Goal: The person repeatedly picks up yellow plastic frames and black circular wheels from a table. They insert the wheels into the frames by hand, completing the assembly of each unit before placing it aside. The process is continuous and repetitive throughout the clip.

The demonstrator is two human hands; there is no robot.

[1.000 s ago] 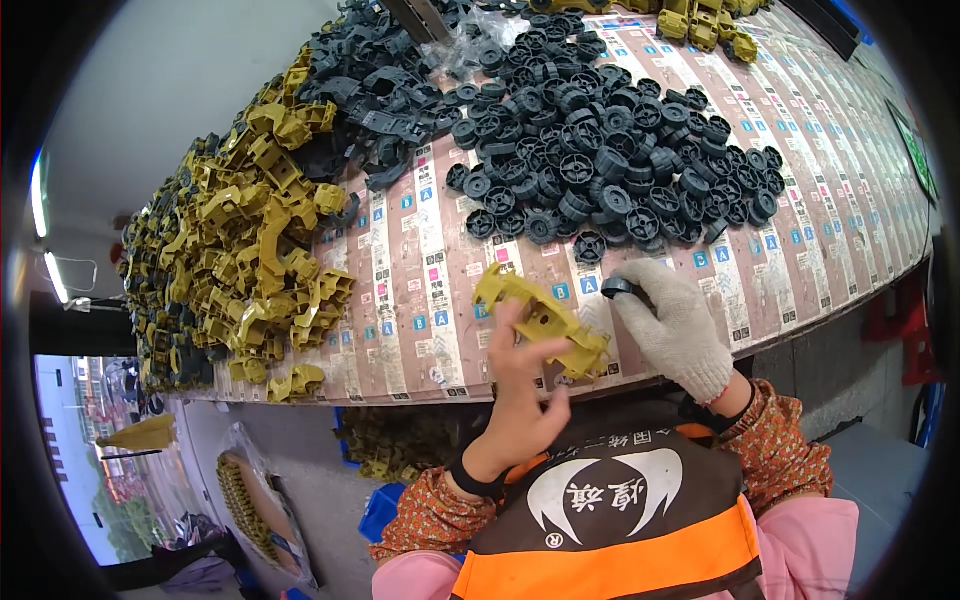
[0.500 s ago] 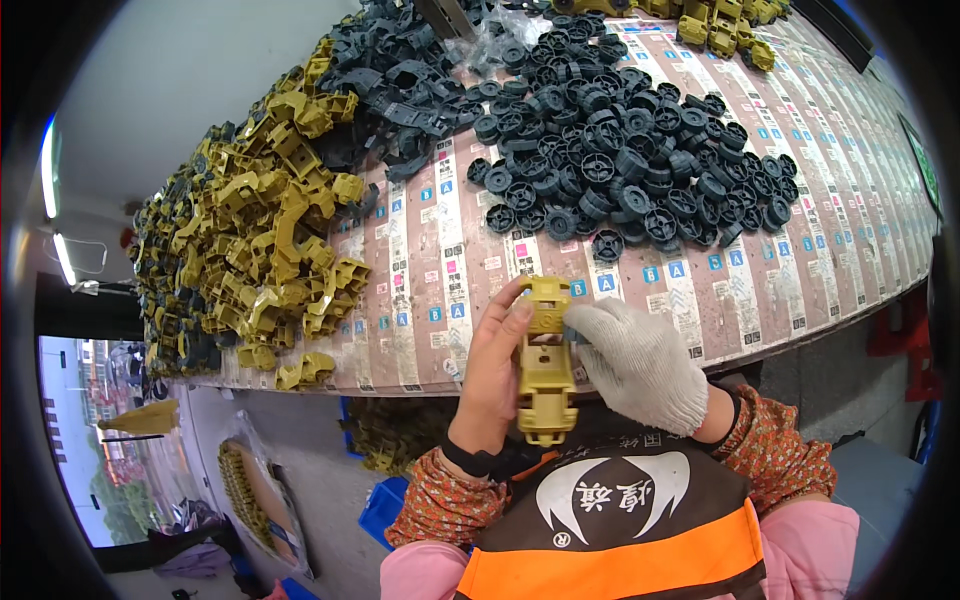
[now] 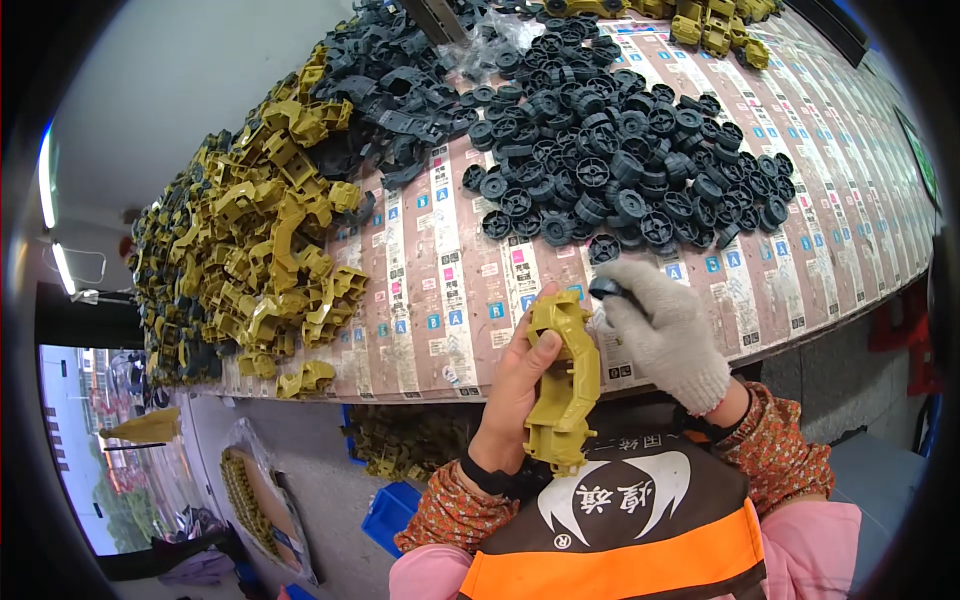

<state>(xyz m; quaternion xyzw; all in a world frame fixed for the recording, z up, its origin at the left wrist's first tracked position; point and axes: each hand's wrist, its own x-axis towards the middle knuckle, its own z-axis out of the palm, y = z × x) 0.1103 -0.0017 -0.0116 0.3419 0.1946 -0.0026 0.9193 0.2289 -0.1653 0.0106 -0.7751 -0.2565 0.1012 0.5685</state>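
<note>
My bare left hand (image 3: 512, 395) grips a mustard-yellow plastic toy car body (image 3: 566, 395), which is tilted on its side above the table's near edge. Its thumb presses on the upper part of the body. In a white knit glove, my right hand (image 3: 668, 335) pinches a small dark toy wheel (image 3: 605, 288) between its fingertips. That wheel is just above and to the right of the body's top end, apart from it. Beyond my hands lies a heap of dark blue-grey toy wheels (image 3: 592, 172). Most of the pinched wheel is hidden by the glove.
A large pile of yellow car bodies (image 3: 262, 228) covers the table's left side. Dark flat plastic parts (image 3: 400, 100) lie behind it, beside a metal post (image 3: 436, 20). Several yellow toy vehicles (image 3: 715, 28) stand at the back. A blue bin (image 3: 392, 515) is below the near edge.
My right hand has come away from the car body's side and a dark wheel now shows in its fingers. The body has turned onto its side in my left hand and shifted slightly right.
</note>
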